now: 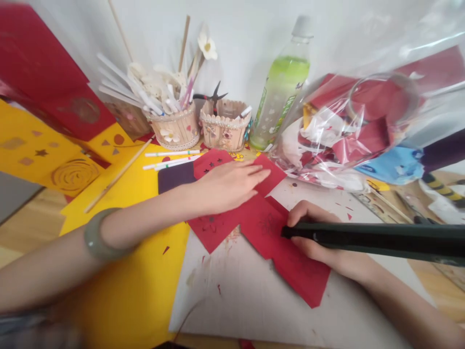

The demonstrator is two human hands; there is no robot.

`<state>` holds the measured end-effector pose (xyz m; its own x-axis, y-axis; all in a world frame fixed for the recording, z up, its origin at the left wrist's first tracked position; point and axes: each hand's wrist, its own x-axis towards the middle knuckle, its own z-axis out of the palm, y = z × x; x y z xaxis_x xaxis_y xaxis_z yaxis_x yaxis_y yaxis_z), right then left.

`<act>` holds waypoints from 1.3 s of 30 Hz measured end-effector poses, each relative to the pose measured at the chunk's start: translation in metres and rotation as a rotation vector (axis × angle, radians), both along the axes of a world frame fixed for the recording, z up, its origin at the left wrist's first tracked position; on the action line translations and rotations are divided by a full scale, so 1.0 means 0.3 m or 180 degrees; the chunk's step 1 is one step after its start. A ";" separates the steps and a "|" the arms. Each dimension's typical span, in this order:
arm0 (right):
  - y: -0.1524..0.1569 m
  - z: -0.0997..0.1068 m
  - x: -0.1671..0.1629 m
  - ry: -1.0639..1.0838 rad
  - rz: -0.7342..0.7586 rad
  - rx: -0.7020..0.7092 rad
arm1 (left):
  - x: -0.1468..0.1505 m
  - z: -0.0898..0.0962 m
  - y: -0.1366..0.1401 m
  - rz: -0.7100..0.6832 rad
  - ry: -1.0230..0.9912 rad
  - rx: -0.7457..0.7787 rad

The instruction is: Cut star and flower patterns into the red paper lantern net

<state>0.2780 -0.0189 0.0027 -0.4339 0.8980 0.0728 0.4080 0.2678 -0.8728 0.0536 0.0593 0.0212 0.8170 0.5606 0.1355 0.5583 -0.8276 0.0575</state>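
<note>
My left hand (236,184) lies flat, fingers stretched out, on red paper (211,232) with small star-shaped cut-outs. A greenish bangle (105,237) circles that wrist. My right hand (312,237) grips a long dark bar-like tool (385,241), which runs off the right edge; its exact kind is not clear. The tool's black tip is above another red paper piece (305,278), which bears a faint drawn flower-like outline. Whether the tip touches the paper cannot be told. Both papers lie over a pale grey board (232,305).
Yellow paper (145,291) covers the left, with a thin wooden stick (119,174) on it. Behind stand a wooden pot (176,128) of rolled white sticks, another pot (223,128) with pliers, and a green bottle (281,92). A clear plastic bag (348,126) of scraps sits at right.
</note>
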 end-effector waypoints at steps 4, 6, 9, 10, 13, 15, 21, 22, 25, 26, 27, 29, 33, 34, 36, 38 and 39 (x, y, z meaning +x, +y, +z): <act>0.005 0.005 0.003 -0.0062 0.0244 -0.0004 | 0.041 0.010 0.063 0.0246 -0.0092 -0.0577; 0.007 0.008 0.005 -0.0068 0.0330 -0.0016 | 0.055 0.009 0.085 0.0310 -0.0319 -0.0726; 0.008 0.011 0.008 -0.0069 0.0358 -0.0010 | 0.071 0.010 0.114 0.0389 -0.0548 -0.0724; 0.007 0.011 0.008 -0.0065 0.0316 0.0014 | 0.073 0.012 0.120 0.0415 -0.0597 -0.0693; 0.001 0.012 0.008 -0.0038 -0.0015 0.0159 | 0.064 0.028 0.119 0.0509 -0.0764 -0.0581; -0.002 0.014 0.008 -0.0015 -0.0332 0.0263 | 0.041 0.041 0.105 0.0582 -0.0847 -0.0505; 0.000 0.009 -0.005 0.0016 -0.0465 0.0214 | -0.037 0.057 0.044 0.0586 -0.0810 -0.0304; 0.002 0.008 -0.008 0.0026 -0.0477 0.0183 | -0.040 0.051 0.029 0.0589 -0.0780 -0.0102; 0.009 0.011 -0.012 0.0066 -0.0585 0.0103 | -0.025 0.014 -0.032 0.0183 -0.0673 0.0518; 0.011 0.015 -0.010 0.0070 -0.0619 0.0080 | -0.015 -0.005 -0.056 -0.0154 -0.0607 0.0550; 0.014 0.020 -0.006 0.0064 -0.0643 0.0065 | -0.006 -0.025 -0.082 -0.0396 -0.0571 0.0557; 0.022 0.027 0.007 -0.0002 -0.0662 0.0082 | 0.010 -0.066 -0.129 -0.0606 -0.0485 0.0501; 0.037 0.018 0.030 -0.0252 -0.0579 0.0166 | 0.014 -0.119 -0.183 -0.0702 -0.0170 0.0298; 0.038 0.011 0.034 -0.0311 -0.0554 0.0175 | 0.012 -0.123 -0.187 -0.0697 -0.0114 0.0285; 0.038 -0.002 0.038 -0.0417 -0.0526 0.0200 | 0.008 -0.126 -0.191 -0.0676 -0.0047 0.0297; 0.035 -0.010 0.040 -0.0492 -0.0526 0.0226 | 0.007 -0.125 -0.192 -0.0654 -0.0002 0.0309; 0.033 -0.012 0.039 -0.0526 -0.0528 0.0232 | 0.008 -0.125 -0.194 -0.0636 0.0026 0.0306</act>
<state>0.2898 -0.0090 -0.0008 -0.2924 0.9529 0.0804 0.5872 0.2453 -0.7714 0.0561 0.0012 -0.0163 0.9118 0.3722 0.1734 0.3828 -0.9233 -0.0308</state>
